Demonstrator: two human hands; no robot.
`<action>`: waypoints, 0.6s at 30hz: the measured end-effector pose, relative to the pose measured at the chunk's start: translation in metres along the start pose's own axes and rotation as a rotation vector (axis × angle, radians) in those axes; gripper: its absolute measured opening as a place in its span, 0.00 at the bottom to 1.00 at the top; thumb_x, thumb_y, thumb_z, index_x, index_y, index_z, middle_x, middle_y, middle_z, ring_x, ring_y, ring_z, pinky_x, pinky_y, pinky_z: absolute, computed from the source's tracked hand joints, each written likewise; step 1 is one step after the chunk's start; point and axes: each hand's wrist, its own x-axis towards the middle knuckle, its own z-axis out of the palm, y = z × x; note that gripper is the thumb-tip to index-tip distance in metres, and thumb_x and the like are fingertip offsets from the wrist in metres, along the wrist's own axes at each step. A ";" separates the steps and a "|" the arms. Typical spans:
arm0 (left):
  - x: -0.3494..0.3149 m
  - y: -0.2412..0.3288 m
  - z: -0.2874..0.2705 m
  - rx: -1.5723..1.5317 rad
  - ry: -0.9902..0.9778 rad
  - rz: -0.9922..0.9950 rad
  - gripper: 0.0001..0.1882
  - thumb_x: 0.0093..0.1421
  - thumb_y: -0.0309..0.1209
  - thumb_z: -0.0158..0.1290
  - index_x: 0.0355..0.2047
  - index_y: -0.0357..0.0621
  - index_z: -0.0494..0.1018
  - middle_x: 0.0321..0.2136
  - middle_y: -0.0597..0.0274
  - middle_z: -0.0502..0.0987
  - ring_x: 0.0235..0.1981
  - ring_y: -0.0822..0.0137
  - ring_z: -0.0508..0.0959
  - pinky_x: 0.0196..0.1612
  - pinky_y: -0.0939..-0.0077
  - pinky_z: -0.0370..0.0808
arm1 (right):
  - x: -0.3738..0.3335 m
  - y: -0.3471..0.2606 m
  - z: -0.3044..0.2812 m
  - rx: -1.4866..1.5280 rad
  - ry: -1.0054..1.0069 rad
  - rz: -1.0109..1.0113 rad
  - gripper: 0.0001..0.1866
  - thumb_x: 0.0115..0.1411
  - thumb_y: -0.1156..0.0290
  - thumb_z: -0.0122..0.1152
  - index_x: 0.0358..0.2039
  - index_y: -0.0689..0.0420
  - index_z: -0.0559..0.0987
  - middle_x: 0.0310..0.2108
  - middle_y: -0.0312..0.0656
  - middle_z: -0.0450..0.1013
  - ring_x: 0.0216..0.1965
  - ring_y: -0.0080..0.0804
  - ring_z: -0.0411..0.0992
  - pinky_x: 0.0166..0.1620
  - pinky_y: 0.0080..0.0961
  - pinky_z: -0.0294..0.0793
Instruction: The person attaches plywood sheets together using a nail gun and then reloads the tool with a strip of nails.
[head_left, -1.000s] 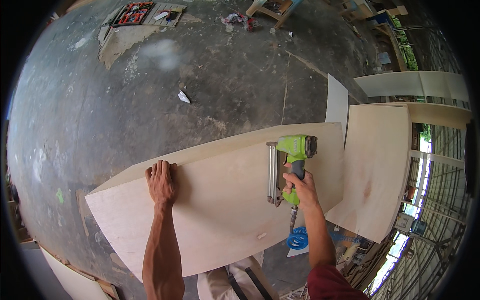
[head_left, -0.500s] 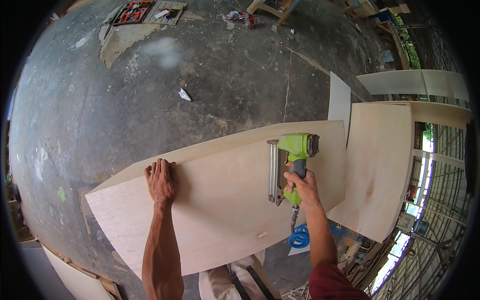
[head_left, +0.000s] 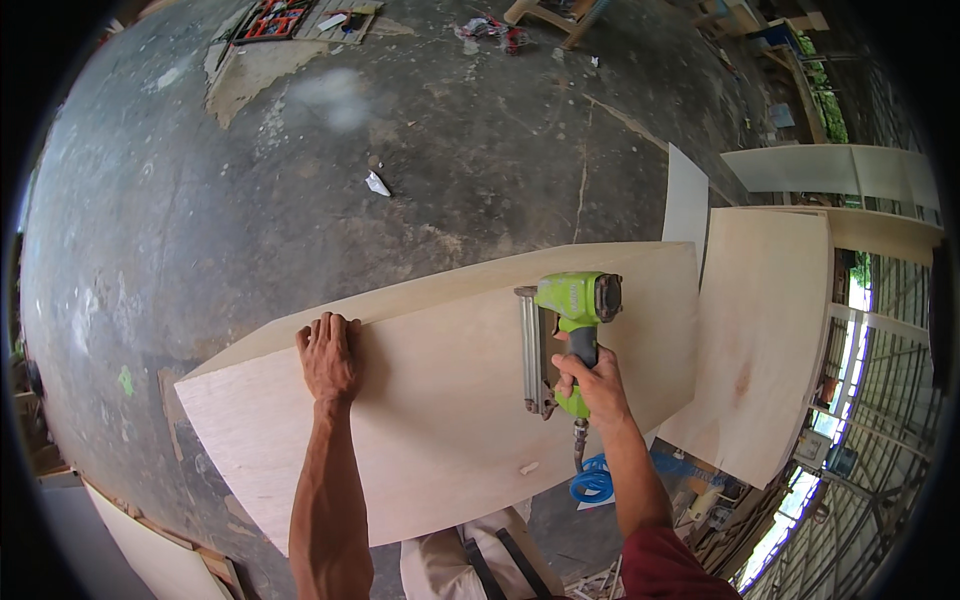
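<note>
Over pale board (head_left: 430, 430): nail gun (head_left: 573, 298) is clasped by right grip (head_left: 592, 386).
Edge (head_left: 450, 303): is covered by half-curled left grip (head_left: 328, 362); hold unclear.

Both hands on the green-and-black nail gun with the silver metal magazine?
No, only the right hand grips the green-and-black nail gun; the left hand is at the far edge of the broad pale plywood panel.
</note>
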 end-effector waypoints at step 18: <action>0.001 0.004 -0.001 0.013 -0.029 -0.017 0.13 0.72 0.38 0.44 0.34 0.42 0.68 0.35 0.55 0.73 0.42 0.53 0.74 0.54 0.55 0.64 | -0.003 0.000 0.007 -0.032 -0.028 -0.031 0.23 0.60 0.75 0.67 0.55 0.65 0.75 0.17 0.31 0.67 0.16 0.19 0.64 0.24 0.23 0.69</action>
